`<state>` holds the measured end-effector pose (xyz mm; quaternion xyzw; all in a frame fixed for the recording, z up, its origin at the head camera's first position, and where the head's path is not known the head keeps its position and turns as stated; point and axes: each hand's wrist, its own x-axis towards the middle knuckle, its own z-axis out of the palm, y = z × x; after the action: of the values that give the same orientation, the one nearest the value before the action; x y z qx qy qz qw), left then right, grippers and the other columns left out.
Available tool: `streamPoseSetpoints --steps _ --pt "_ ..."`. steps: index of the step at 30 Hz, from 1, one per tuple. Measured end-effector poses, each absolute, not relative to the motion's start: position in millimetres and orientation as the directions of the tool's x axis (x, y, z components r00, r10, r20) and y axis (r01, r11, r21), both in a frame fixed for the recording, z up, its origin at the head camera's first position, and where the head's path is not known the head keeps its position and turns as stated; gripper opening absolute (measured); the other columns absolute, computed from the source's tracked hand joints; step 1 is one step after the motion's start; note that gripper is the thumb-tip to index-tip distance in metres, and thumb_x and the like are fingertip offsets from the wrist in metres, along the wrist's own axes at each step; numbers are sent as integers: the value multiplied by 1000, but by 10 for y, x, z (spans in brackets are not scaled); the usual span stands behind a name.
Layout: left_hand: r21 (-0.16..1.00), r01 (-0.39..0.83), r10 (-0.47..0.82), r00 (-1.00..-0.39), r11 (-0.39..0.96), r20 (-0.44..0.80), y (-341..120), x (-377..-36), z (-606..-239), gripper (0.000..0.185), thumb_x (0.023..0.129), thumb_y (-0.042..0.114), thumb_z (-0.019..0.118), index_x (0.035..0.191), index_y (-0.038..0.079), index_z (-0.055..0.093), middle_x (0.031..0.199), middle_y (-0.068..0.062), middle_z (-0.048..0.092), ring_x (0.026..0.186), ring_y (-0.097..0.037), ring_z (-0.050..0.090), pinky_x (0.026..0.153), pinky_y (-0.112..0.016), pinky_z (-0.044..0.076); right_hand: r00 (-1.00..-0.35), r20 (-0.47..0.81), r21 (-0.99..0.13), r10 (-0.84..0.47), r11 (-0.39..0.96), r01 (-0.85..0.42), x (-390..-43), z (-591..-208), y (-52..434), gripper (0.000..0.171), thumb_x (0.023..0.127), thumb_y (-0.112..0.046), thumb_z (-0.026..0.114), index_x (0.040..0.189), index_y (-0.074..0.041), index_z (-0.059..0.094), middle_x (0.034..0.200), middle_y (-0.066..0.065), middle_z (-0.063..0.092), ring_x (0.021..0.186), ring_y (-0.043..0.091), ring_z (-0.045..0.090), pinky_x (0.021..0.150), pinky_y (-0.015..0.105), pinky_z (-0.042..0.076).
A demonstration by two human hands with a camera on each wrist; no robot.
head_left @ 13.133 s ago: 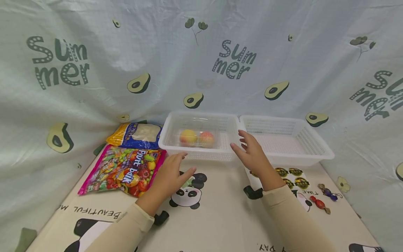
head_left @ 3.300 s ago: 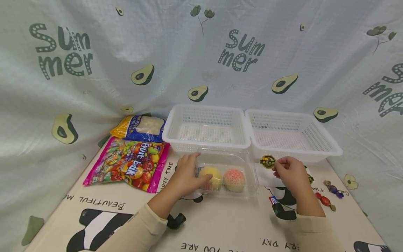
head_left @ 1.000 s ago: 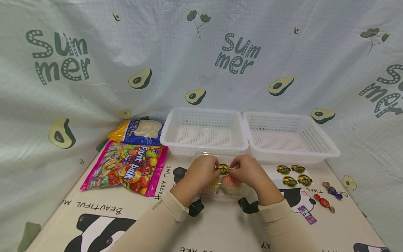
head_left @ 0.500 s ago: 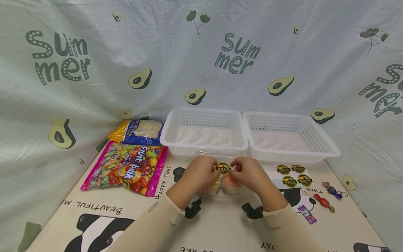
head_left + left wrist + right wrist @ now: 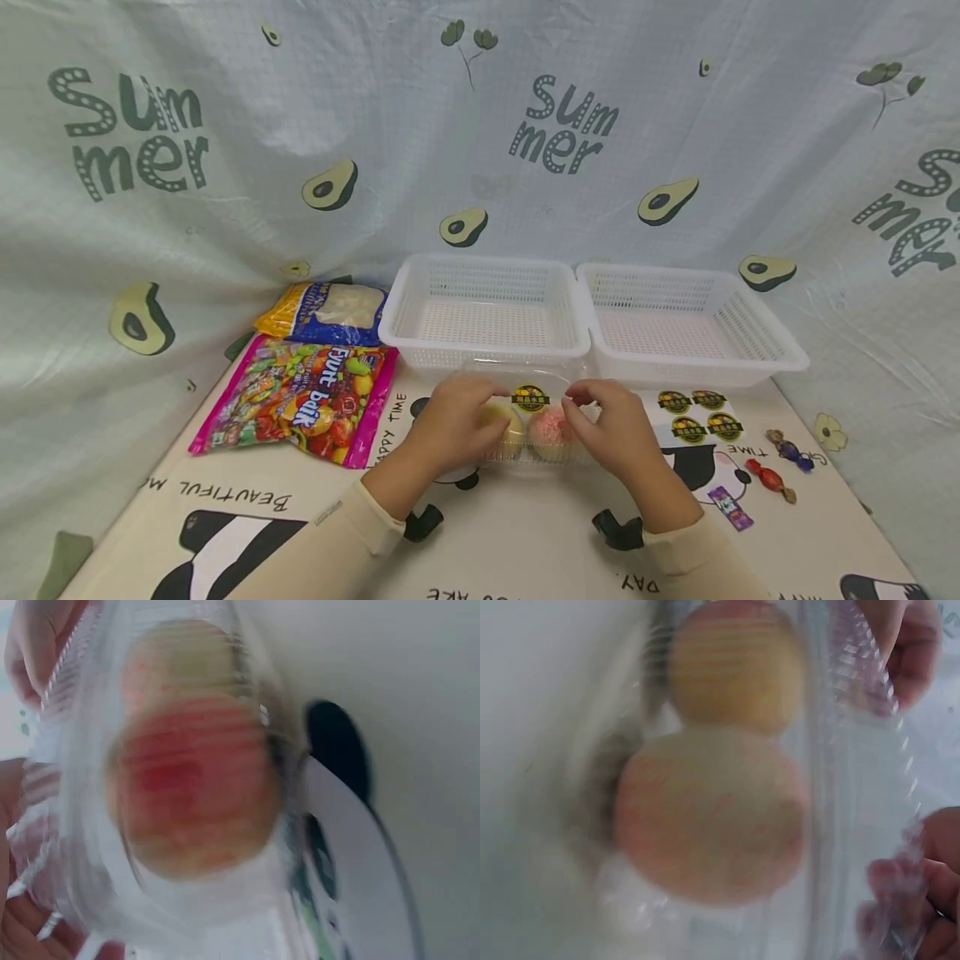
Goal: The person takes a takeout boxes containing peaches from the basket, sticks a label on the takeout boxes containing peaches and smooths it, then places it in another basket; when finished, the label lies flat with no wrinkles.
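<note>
Grip: the left hand (image 5: 450, 421) curls its fingers round the left end of a clear plastic box (image 5: 536, 454); the right hand (image 5: 617, 429) curls round the right end. Both hands grasp the box.
Box: it sits on the mat (image 5: 525, 542), just in front of two white baskets (image 5: 487, 312), with its lid down. The wrist views are blurred, yet show fingers against the ribbed plastic edge.
Contents: two round fruits side by side, a yellowish one (image 5: 504, 427) on the left and a pinkish one (image 5: 550, 429) on the right.
Sticker: a round black and yellow label (image 5: 530, 397) lies on the lid, between the two hands.
Nearby: a sheet of similar stickers (image 5: 701, 417) and wrapped sweets (image 5: 772, 483) to the right; two snack bags (image 5: 296, 400) to the left.
Risk: thin plastic probably flexes, so a hard squeeze could buckle the box or pop the lid; the fresh sticker may lift or crease if a finger drags across it.
</note>
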<state>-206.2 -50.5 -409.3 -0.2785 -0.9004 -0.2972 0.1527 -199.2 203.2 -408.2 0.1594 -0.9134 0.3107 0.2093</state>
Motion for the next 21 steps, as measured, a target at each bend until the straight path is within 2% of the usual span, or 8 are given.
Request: streamPoseSetpoints --steps 2,7,9,12,15,17,21 --pt "503 548 355 -829 668 432 -571 -2064 -4130 40 85 25 82 123 16 71 124 2 70 121 -21 59 105 -41 49 -870 481 -531 -104 755 -384 -1999 -4116 2112 8 92 -16 74 96 -9 76 89 3 74 87 20 67 75 43 57" --pt "670 375 248 -927 641 282 -712 -2068 -4170 66 82 32 85 140 16 59 141 -4 56 133 -26 51 110 -49 48 -932 359 -655 44 723 -218 -2023 -4185 2393 17 98 -21 68 104 -6 75 97 7 74 92 21 68 77 29 57" --pt "712 311 220 -950 630 220 -749 -2069 -4172 74 82 35 85 146 16 54 144 -6 52 132 -27 52 107 -51 49 -947 308 -681 91 716 -153 -2035 -4199 2508 23 101 -26 64 107 -6 74 99 9 74 95 21 66 76 25 54" --pt "747 257 205 -965 614 164 -795 -2086 -4194 81 82 37 85 151 16 48 144 -7 51 127 -28 57 99 -49 56 -959 240 -759 151 646 -88 -2073 -4209 2671 32 104 -32 60 113 -3 71 103 13 73 94 23 67 75 24 56" --pt "785 208 196 -974 583 112 -830 -2099 -4212 84 80 38 87 151 17 47 145 -5 51 119 -28 62 86 -43 61 -961 147 -882 232 471 -21 -2129 -4208 2825 37 105 -33 59 121 0 65 102 8 71 90 19 69 74 21 58" --pt "813 178 197 -977 554 80 -849 -2119 -4231 86 79 38 88 152 17 46 146 -6 51 113 -27 66 81 -41 62 -959 60 -956 277 292 24 -2162 -4191 2929 39 105 -34 59 126 -1 59 101 2 70 91 15 70 77 20 60" --pt "844 119 171 -985 522 33 -882 -2174 -4256 87 79 40 87 152 17 45 144 -11 56 109 -30 68 84 -47 61 -941 -96 -995 325 -12 98 -2225 -4152 3125 35 104 -36 60 126 -10 53 100 -4 69 89 10 70 79 21 60"
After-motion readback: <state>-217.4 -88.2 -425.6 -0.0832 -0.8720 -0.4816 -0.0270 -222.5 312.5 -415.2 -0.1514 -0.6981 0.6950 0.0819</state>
